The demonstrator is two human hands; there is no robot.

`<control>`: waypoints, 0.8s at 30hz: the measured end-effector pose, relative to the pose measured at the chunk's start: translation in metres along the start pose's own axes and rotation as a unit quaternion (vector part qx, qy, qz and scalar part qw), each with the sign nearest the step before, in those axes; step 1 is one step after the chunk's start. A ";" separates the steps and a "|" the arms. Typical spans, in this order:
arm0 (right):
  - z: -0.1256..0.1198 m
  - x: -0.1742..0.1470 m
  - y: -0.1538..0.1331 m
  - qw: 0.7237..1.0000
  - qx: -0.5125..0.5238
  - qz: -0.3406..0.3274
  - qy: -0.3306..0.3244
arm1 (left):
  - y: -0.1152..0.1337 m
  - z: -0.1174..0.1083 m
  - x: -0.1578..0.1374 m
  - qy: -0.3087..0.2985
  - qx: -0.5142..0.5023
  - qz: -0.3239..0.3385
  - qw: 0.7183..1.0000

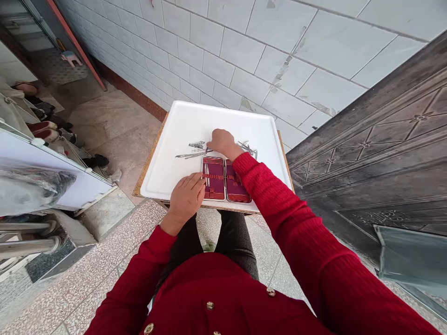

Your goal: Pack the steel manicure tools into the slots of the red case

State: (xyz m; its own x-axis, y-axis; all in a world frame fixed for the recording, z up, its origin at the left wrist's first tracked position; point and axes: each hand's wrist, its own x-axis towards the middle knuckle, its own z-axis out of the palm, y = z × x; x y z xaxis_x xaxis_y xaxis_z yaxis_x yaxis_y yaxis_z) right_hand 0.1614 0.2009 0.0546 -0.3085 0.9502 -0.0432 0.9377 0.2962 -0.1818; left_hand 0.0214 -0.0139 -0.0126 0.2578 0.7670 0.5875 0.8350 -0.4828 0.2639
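An open manicure case [218,191] with purple lining and reddish-brown elastic loops lies near the tray's front edge. One or two slim silver tools [206,174] sit in the loops of its left half. My left hand [186,195] grips the left edge of the case, fingertips by the loops. Beyond the case, my right hand [222,141] is closed low over the tray, its fingertips at a small dark metal piece that I cannot make out. Left of it lie several thin metal tools [190,155] and what looks like a nail clipper [196,144]. More metal tools [247,149] lie to its right.
The white tray [164,172] rests on a wooden-edged stand [138,186] against a tiled wall [209,56]. A dark carved metal door [377,153] stands close on the right. At left are a shoe rack [80,156] and a white cabinet panel [45,167].
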 end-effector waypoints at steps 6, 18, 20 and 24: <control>-0.011 0.010 -0.007 0.996 0.023 0.038 -0.080 | 0.000 0.001 0.000 0.003 0.002 0.006 1.000; -0.012 0.016 0.002 0.974 0.173 0.075 -0.125 | -0.002 0.003 -0.001 0.007 -0.006 0.010 1.000; -0.012 0.003 0.008 0.955 0.261 0.088 -0.113 | -0.001 0.003 -0.001 0.005 -0.004 0.007 1.000; -0.012 -0.021 0.020 0.888 0.446 0.086 -0.068 | -0.001 0.002 -0.001 -0.001 0.000 0.000 1.000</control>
State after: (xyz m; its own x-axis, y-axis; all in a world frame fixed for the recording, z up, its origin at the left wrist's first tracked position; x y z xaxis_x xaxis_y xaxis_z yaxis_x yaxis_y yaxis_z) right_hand 0.1886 0.1879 0.0637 -0.2467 0.9355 -0.2531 0.4913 -0.1044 -0.8647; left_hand 0.0215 -0.0132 -0.0148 0.2587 0.7676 0.5864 0.8352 -0.4828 0.2634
